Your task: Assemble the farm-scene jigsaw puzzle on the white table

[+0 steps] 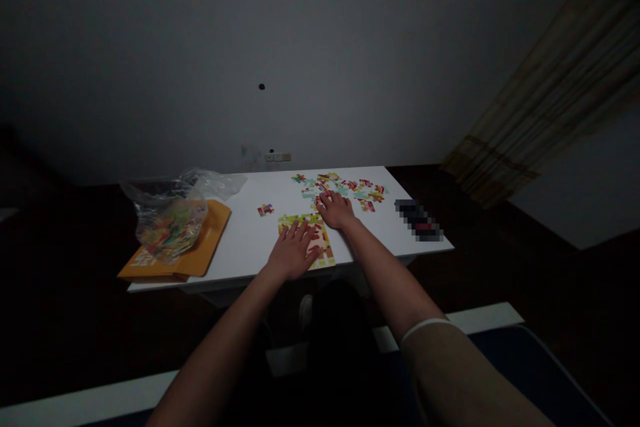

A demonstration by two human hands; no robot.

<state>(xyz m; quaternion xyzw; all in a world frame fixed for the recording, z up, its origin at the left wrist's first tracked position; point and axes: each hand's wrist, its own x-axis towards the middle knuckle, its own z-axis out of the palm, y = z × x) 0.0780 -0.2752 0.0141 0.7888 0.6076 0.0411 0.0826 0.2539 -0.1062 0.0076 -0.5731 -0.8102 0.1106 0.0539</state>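
A partly joined jigsaw puzzle (326, 252) with a yellow-green border lies near the front edge of the white table (240, 233). My left hand (294, 251) rests flat across its left part, fingers spread, hiding some of the picture. Just beyond the puzzle's upper right corner, my right hand (337, 211) lies palm down with its fingers apart. Its fingertips touch or cover some of the loose jigsaw pieces (367, 205) spread over the far right of the table. Whether a piece is under those fingers I cannot tell. A small cluster of jigsaw pieces (266, 209) sits apart, left of the puzzle.
At the table's left end, a clear plastic bag (173, 223) with colourful pieces lies on an orange box (215, 230). A blurred-out dark object (419, 220) is near the right edge. Behind the table stands a wall with sockets (278, 157); a curtain (530, 100) hangs right.
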